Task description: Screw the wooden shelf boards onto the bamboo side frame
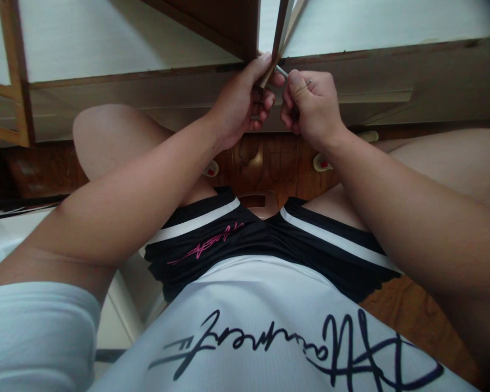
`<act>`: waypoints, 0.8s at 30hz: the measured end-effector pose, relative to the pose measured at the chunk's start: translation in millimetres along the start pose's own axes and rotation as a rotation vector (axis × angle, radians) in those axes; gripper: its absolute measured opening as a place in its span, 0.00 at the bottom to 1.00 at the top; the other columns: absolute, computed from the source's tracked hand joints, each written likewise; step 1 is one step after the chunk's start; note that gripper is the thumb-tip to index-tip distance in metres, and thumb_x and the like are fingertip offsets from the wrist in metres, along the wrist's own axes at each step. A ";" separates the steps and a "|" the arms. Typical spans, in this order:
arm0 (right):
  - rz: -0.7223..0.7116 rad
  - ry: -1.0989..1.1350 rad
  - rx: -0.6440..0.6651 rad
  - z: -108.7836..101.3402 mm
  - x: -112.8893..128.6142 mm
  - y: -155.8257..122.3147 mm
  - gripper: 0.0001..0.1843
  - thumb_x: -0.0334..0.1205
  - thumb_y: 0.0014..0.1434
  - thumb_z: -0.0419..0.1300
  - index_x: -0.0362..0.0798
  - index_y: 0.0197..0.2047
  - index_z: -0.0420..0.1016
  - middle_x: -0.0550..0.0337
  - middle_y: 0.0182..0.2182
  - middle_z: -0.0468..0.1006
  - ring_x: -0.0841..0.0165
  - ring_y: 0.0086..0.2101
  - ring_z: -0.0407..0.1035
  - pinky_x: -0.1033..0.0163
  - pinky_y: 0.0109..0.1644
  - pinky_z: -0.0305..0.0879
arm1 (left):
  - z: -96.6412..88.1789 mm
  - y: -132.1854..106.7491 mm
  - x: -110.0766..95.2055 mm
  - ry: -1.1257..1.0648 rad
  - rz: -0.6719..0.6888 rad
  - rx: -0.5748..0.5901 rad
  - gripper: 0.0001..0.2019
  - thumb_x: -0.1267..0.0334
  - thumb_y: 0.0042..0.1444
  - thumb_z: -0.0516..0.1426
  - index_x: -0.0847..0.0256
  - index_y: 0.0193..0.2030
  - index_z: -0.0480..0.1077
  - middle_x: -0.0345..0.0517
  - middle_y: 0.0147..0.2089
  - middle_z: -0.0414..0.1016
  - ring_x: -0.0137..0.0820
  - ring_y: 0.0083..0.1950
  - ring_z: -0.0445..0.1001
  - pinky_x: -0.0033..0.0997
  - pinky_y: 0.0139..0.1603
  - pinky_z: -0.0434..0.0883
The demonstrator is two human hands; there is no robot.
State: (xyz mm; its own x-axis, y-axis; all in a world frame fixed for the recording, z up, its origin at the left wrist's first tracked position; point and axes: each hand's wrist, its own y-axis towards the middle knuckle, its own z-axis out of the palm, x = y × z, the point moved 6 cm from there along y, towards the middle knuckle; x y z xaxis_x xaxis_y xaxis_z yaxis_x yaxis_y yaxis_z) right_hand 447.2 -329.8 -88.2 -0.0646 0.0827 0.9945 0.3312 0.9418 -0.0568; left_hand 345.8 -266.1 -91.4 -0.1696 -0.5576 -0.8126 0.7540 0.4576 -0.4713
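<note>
At top centre, the left hand grips a wooden slat steady while the right hand pinches a metal pin against it.

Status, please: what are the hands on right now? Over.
Left hand grips wood strip. Right hand pinches metal rod at strip's end. White panels behind.

black shorts and a lettered white shirt, with brown wooden floor beyond.

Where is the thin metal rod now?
Head view, top centre: the thin metal rod is pinched in the right hand, pointing toward the left hand, which grips the wooden strip.
</note>
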 end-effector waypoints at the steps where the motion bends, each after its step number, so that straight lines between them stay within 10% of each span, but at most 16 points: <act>1: 0.020 0.035 0.014 0.6 -0.9 0.4 0.26 0.59 0.63 0.54 0.53 0.19 0.60 0.65 0.13 0.63 0.71 0.13 0.55 0.62 0.17 0.44 | -0.5 -0.3 -0.2 0.000 -0.006 -0.007 0.22 0.43 0.62 0.47 0.60 0.36 0.70 0.38 0.25 0.61 0.24 0.21 0.60 0.23 0.21 0.53; 14: 0.531 0.621 0.351 18.0 11.6 -14.0 0.26 0.44 0.71 0.37 0.51 0.20 0.49 0.65 0.10 0.55 0.68 0.16 0.41 0.63 0.22 0.40 | -0.5 -0.3 -1.0 0.001 0.024 0.038 0.26 0.36 0.59 0.50 0.60 0.38 0.69 0.37 0.25 0.62 0.24 0.21 0.61 0.23 0.20 0.57; 24: 0.224 0.204 0.102 9.3 0.4 -6.0 0.22 0.48 0.69 0.46 0.53 0.23 0.59 0.66 0.14 0.64 0.69 0.14 0.50 0.60 0.19 0.45 | -2.5 1.2 -3.0 0.020 0.033 0.008 0.26 0.37 0.60 0.49 0.61 0.38 0.69 0.37 0.26 0.61 0.23 0.22 0.60 0.23 0.21 0.56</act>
State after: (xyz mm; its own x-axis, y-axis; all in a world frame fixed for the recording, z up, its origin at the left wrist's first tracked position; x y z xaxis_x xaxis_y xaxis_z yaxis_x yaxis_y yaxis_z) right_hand 436.4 -332.3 -88.3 0.1930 0.2343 0.9528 0.2194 0.9362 -0.2746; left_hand 345.6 -262.1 -90.4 -0.1577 -0.5282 -0.8343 0.7642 0.4698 -0.4419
